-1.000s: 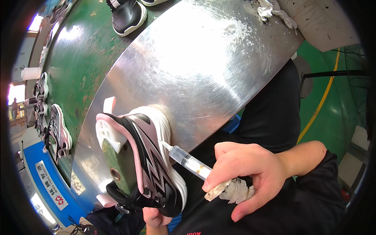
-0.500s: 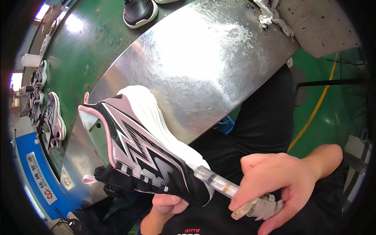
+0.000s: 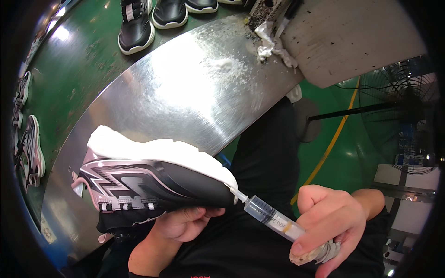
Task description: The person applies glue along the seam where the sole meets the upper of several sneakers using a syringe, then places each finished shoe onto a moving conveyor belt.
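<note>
Your left hand (image 3: 178, 223) grips the shoe (image 3: 153, 178) from below, now turned on its side with the white sole up, over your lap beside the steel table (image 3: 185, 92). Your right hand (image 3: 331, 220) is clenched round the syringe (image 3: 271, 217), its tip now at the toe seam.

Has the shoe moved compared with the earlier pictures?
Yes. The shoe has turned over against the metal table: its white sole now faces up, toe at the syringe, held by the left hand.
</note>
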